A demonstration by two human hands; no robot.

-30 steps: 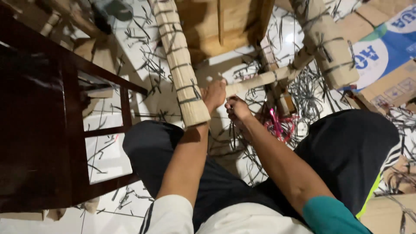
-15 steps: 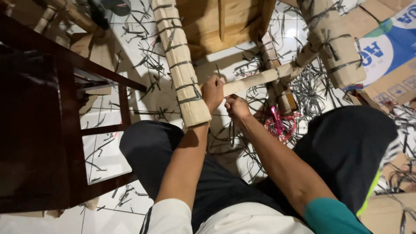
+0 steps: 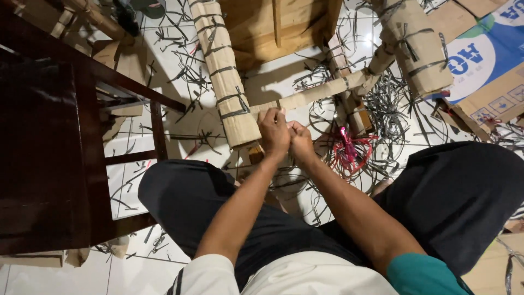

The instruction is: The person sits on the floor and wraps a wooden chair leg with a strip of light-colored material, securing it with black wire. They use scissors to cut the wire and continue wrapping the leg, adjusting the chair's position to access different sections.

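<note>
A dark wooden chair fills the left of the frame, glossy, its rungs showing over the white tiled floor. Just right of it, in the upper middle, a chair leg wrapped in cardboard slants down from the top edge, bound with dark plastic straps at intervals; its lower end sits just left of the hands. A thinner wrapped crossbar runs from that leg up and to the right, toward a second wrapped leg in the upper right. Bare wood of the upturned seat shows at top centre.

In the middle of the frame the left hand is closed in a fist at the near end of the crossbar, knuckles up, touching it. The right hand is also curled tight and pressed against the left one; what either pinches is too small to tell. Both forearms reach up from the bottom of the frame over dark trousers.

Cut black straps litter the floor, thickest to the right of the hands. A tangle of pink string lies just right of the right hand. A flattened blue and white cardboard box lies in the upper right corner
</note>
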